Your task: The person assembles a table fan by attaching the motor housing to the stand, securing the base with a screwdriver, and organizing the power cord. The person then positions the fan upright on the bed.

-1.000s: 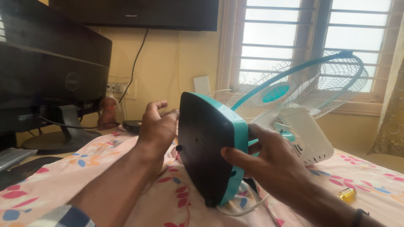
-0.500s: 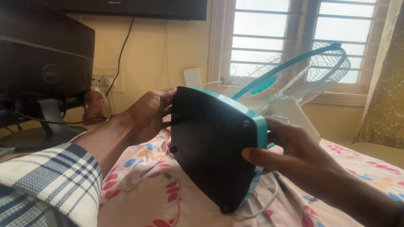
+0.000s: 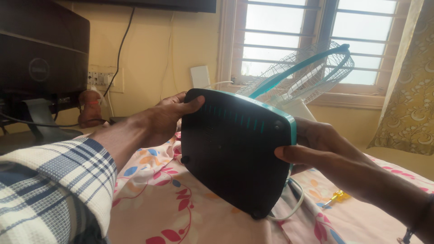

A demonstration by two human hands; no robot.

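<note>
While tilted on the floral sheet (image 3: 172, 212):
Fan base (image 3: 233, 153): black underside faced camera.
Left hand (image 3: 165, 119): gripped base at 10 o'clock.
Right hand (image 3: 316, 147): gripped base at 3 o'clock.

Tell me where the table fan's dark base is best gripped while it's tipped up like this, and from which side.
Probably by its two opposite side edges, one hand from each side, as shown: the left hand wraps the upper left corner of the fan base, the right hand clamps the teal-rimmed right edge. The underside is broad, flat and smooth, so only the rims offer purchase.
</note>
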